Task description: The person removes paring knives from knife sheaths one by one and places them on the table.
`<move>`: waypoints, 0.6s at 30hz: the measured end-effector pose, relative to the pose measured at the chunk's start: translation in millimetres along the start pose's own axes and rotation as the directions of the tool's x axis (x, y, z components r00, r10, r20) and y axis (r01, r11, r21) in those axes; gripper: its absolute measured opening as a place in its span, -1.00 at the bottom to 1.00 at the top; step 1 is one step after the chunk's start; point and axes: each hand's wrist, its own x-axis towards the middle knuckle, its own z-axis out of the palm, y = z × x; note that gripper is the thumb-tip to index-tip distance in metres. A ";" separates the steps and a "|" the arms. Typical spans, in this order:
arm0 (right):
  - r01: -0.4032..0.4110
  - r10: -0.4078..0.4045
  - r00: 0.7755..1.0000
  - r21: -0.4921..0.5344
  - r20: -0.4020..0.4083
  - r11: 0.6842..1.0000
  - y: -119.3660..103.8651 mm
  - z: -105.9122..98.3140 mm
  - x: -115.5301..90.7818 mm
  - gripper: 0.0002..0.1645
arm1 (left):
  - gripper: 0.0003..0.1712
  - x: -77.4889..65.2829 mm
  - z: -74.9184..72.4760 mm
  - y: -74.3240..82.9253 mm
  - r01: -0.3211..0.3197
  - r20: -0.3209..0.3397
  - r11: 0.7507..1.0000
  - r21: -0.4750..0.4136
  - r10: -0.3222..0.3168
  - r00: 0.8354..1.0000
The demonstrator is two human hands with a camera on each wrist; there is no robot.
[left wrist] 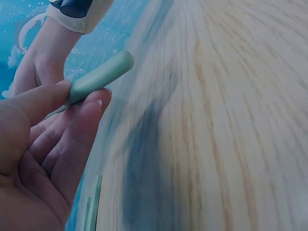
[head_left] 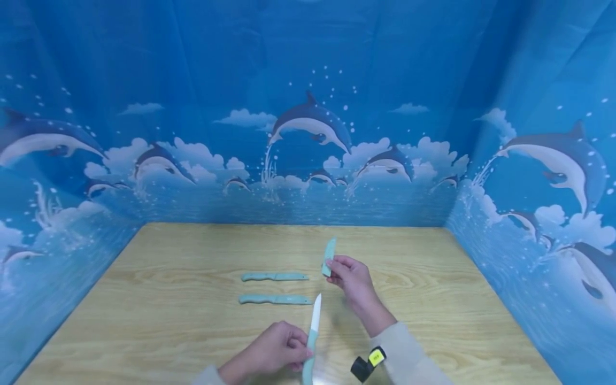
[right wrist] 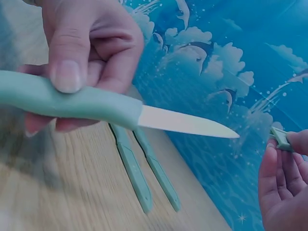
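Note:
A paring knife with a light green handle and a bare white blade is pinched at its handle by my left hand. Its blade points up and away in the head view; the right wrist view shows the handle between thumb and fingers. Farther forward and to the right, my right hand pinches a green blade sheath near its lower end. The sheath stands apart from the blade tip, and its open end faces the blade in the right wrist view.
Two sheathed green knives, a far one and a near one, lie parallel on the wooden table, left of my right hand. A blue dolphin-print curtain hangs behind the table and along both sides.

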 end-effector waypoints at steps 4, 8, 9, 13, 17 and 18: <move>-0.019 0.019 0.999 -0.007 -0.026 1.000 -2.4 -8.3 2.2 -0.83 | -0.93 0.5 1.7 -1.5 0.011 -0.020 1.000 -0.012 -0.011 1.000; -0.022 0.023 0.998 0.009 -0.058 1.000 -2.9 -15.7 4.7 -0.84 | -0.96 1.1 2.4 -1.5 0.017 -0.026 1.000 -0.024 -0.018 0.999; -0.022 0.023 0.998 0.016 -0.063 1.000 -2.8 -17.6 5.5 -0.84 | -0.97 1.2 2.6 -1.4 0.021 -0.030 0.999 -0.026 -0.022 0.999; -0.029 0.031 0.996 0.017 -0.084 0.999 -3.2 -24.9 6.8 -0.84 | -0.96 1.9 2.9 -1.3 0.037 -0.038 0.999 -0.023 -0.038 0.999; -0.039 0.039 0.994 0.009 -0.099 0.999 -2.5 -31.8 7.1 -0.82 | -0.96 1.9 3.0 -1.0 0.060 -0.051 0.998 -0.020 -0.061 0.997; -0.040 0.041 0.994 0.009 -0.102 0.999 -2.1 -33.3 7.1 -0.82 | -0.95 1.7 2.9 -0.9 0.066 -0.054 0.998 -0.017 -0.067 0.996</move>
